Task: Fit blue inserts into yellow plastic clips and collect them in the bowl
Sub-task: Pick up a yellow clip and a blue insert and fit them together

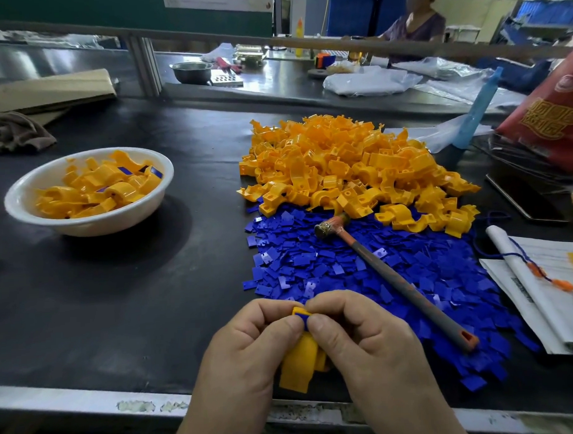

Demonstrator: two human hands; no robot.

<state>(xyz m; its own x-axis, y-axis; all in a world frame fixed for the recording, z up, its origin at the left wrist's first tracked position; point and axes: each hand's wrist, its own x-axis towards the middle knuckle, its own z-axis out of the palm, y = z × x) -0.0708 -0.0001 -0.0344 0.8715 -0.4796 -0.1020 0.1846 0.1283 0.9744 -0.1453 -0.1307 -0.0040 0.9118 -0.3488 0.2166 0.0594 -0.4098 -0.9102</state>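
Both hands meet at the table's front edge around one yellow clip (300, 362). My left hand (247, 354) grips the clip from the left. My right hand (357, 341) pinches a blue insert (303, 317) at the clip's top end. A spread of loose blue inserts (362, 272) lies just beyond my hands. Behind it rises a heap of yellow clips (341, 163). At the left stands a white bowl (21, 200) holding several yellow clips with blue inserts showing.
A small hammer (394, 278) lies diagonally across the blue inserts. Papers with a cord and pen (541, 286) lie at the right edge. A red bag (554, 116) and plastic sheets are at the far right. Folded cardboard (47, 92) and a rag sit far left. A person sits beyond.
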